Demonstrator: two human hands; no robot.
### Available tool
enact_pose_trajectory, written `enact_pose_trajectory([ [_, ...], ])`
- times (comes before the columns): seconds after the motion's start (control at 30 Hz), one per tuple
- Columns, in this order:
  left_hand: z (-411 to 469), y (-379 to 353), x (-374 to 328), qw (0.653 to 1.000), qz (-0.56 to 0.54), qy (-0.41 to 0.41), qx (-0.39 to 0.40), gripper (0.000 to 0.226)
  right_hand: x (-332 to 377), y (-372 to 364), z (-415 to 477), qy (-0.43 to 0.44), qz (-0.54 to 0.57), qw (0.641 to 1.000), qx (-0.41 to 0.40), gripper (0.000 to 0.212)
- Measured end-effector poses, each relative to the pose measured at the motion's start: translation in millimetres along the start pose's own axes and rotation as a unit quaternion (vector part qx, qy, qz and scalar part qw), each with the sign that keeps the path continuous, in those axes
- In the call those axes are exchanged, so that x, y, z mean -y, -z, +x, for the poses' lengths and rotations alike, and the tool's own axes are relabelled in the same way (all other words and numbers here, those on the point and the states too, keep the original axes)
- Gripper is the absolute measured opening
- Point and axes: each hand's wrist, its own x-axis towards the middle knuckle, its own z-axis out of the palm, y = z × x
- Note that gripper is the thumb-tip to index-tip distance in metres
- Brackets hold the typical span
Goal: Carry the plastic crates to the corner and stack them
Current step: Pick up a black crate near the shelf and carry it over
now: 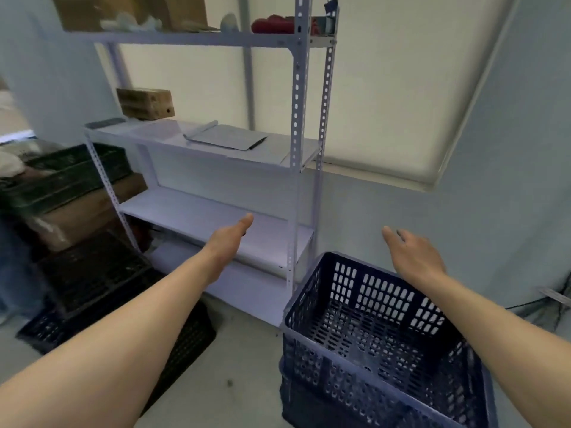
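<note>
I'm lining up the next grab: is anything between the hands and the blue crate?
Nothing visible. The right hand hangs open above the blue crate's far rim, only air between. The left hand is open to the crate's left, in front of the rack, with no object between them.

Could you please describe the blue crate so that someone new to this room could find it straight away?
Find the tall metal shelf in front of the window blind. Down beside its right-hand leg stands the blue crate, open and empty. The black crates all sit left of the shelf.
</note>
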Motion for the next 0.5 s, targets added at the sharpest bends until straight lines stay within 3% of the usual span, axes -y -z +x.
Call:
enact_pose_trajectory([
  [0.2, -54.9, 62.8, 13.1, 0.997, -0.024, -0.026, -0.07, 0.069, 58.2, -5.1, -31.8, 0.087, 0.009, 0.995, 0.041, 0.082],
  [0.3, -75.1, 97.9, 29.8, 0.993, 0.035, -0.045, -0.107, 0.084, 89.8, -13.2, -48.1, 0.134, -0.017, 0.989, 0.062, 0.084],
  [0.5, -123.3, 159.5, 56.1, 0.977, 0.128, -0.059, -0.162, 0.088, 156.2, -39.4, -85.9, 0.236, -0.055, 0.965, 0.097, 0.098],
])
